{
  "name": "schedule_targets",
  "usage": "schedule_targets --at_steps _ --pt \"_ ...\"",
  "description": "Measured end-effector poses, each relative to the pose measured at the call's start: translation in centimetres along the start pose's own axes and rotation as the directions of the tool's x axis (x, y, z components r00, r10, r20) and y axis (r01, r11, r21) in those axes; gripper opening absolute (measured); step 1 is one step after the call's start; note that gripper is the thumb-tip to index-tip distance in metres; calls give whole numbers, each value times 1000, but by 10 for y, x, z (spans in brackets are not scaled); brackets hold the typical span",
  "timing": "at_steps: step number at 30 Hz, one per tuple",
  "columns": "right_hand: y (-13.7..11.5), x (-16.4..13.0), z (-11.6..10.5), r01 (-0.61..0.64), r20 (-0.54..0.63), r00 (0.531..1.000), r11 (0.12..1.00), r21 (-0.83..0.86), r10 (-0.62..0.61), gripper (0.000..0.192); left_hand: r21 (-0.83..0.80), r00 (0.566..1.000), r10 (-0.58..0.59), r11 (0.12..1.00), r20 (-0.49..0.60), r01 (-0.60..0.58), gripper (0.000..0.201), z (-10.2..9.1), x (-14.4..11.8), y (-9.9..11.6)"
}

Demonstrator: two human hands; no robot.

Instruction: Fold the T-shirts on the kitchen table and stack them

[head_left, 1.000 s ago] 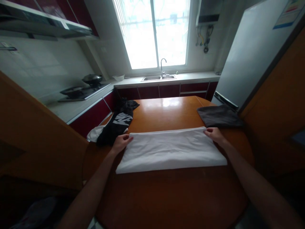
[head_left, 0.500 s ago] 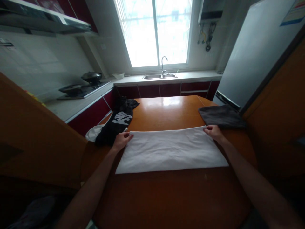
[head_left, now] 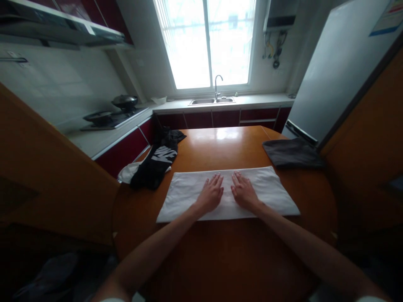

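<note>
Your left hand (head_left: 210, 194) and right hand (head_left: 244, 192) lie flat, unclenched, on one folded white fabric rectangle (head_left: 228, 209). Beneath: orange-brown wooden table (head_left: 220, 251).

Table (head_left: 220, 149) (glossy): white cloth (head_left: 182, 195), dark fabrics (head_left: 147, 172).

A plain white cloth (head_left: 229, 209) contrasts with an orange-brown wooden table (head_left: 220, 152). Bold white lettering (head_left: 164, 154) marks a black garment (head_left: 147, 170); nearby fabric (head_left: 292, 153) shows charcoal grey, base cabinets (head_left: 226, 119) deep red.
</note>
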State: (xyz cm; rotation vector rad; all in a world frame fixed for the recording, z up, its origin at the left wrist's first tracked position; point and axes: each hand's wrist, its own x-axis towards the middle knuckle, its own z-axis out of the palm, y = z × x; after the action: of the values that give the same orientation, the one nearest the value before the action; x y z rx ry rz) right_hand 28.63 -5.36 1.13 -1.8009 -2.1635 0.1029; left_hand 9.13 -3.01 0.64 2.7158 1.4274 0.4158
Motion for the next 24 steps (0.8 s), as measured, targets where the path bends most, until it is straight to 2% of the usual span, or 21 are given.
schedule_targets --at_steps 2,4,8,12,15,19,24 --pt "-14 -6 11 -16 67 998 1000 -13 17 59 33 998 4 999 58 -5 55 15 -1 22" --pt "-17 -8 17 -23 96 995 1000 -19 25 60 64 996 0 998 88 -5 56 23 -2 28" --pt "-12 -5 19 -19 110 994 1000 -24 22 60 94 990 -20 996 138 7 58 24 9 21" --pt "-11 4 19 -29 131 991 999 -28 33 60 133 992 -50 991 112 34 57 21 30 17" --pt "-3 8 18 -2 137 991 1000 -17 5 61 141 992 -58 989 115 41 56 22 37 16" --pt "35 8 10 -12 114 993 998 -55 18 65 143 992 -69 988 101 55 57 25 35 15" --pt "115 3 -6 -159 67 982 970 -183 174 65 134 990 -80 989 112 65 59 25 36 14"
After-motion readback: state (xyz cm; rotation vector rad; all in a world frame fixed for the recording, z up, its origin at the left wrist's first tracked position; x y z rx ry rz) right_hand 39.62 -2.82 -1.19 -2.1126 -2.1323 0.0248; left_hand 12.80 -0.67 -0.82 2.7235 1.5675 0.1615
